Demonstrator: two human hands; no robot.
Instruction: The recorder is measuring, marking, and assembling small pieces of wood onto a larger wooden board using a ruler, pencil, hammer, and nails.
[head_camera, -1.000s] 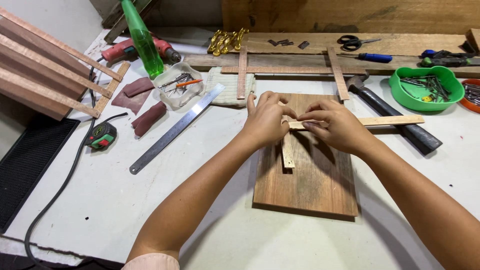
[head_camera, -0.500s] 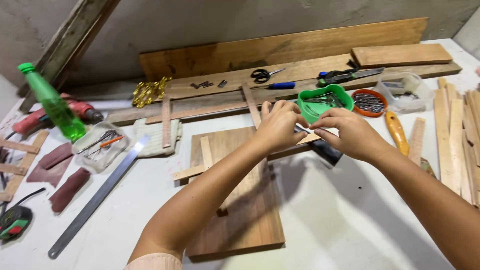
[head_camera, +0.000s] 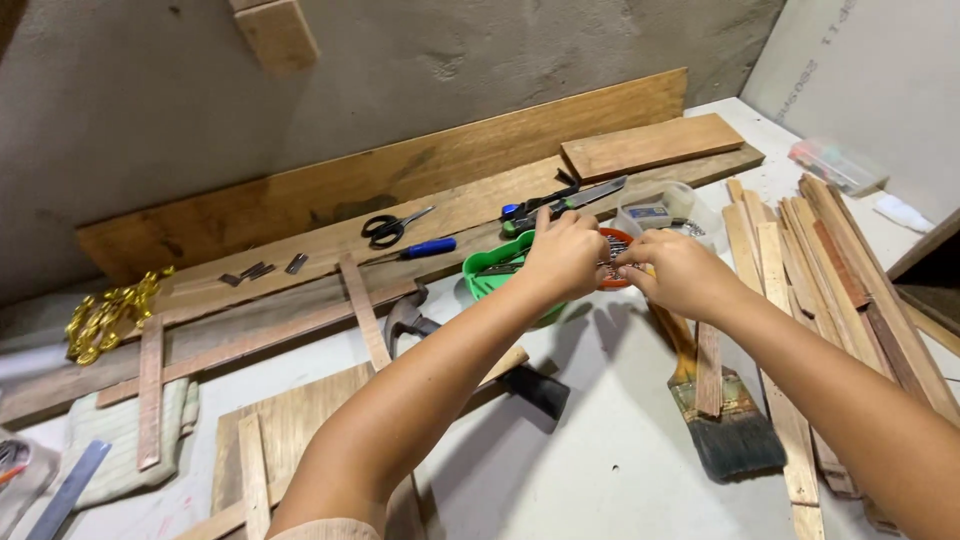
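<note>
Both hands meet over a small round orange dish filled with small metal nails. My left hand curls over the dish's left rim, partly covering it. My right hand pinches at the nails from the right, fingertips together. A green dish sits just left of the orange one, half hidden by my left wrist. Below my left forearm lies a wooden board with thin strips laid on it.
A hammer lies beside the board, a paintbrush under my right forearm. Several loose wood strips are stacked at the right. Scissors, a blue-handled screwdriver, a utility knife and a gold chain lie along the back planks.
Both hands left the thin strip on the board and reached to the dishes at the back right. The view swung right and upward with them.
</note>
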